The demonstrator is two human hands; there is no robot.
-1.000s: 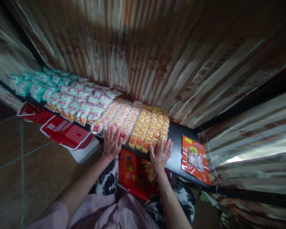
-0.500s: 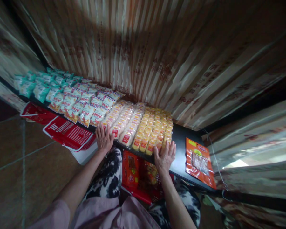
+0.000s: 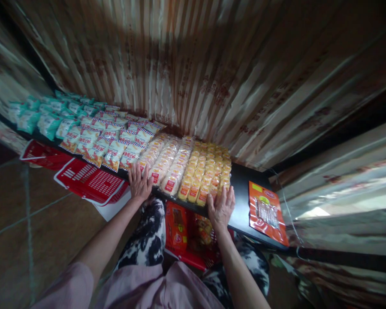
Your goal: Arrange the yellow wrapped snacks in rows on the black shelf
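Rows of snack packets lie on a black shelf (image 3: 242, 204). My left hand (image 3: 139, 183) rests flat with spread fingers at the front left corner of the pale clear-wrapped packets (image 3: 165, 165). My right hand (image 3: 221, 206) lies flat, fingers together, at the front right corner of the yellow-orange packets (image 3: 207, 171). Neither hand grips anything. To the right, apart from both hands, lies a single orange flat packet (image 3: 266, 212).
Red-and-white packets (image 3: 112, 141) and teal packets (image 3: 48, 113) fill the shelf's left part. Red baskets (image 3: 90, 182) stand on the tiled floor at left, and another red basket with orange packets (image 3: 186, 236) sits under the shelf by my knees. A striped, stained curtain (image 3: 212, 77) hangs behind.
My left hand slid left from the middle of the pale packets to their left front corner. My right hand stayed at the yellow packets' right edge, fingers drawn closer together.
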